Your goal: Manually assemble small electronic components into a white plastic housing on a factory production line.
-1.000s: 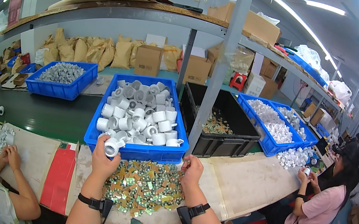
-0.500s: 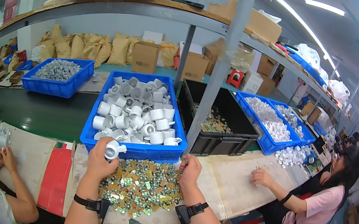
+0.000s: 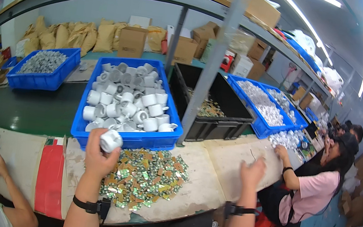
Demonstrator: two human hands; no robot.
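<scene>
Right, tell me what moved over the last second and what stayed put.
The right hand left the pile of small green and gold pieces and swung out to the right over the bare cardboard, holding nothing visible. The left hand kept its grip on the white fitting. The blue bin of white fittings stayed where it was.

Brown cardboard boxes (image 3: 132,42) and tan sacks (image 3: 68,34) line the desk's far edge. A red-and-white carton (image 3: 227,62) stands behind the post. A cardboard box (image 3: 260,7) sits on the top shelf.
</scene>
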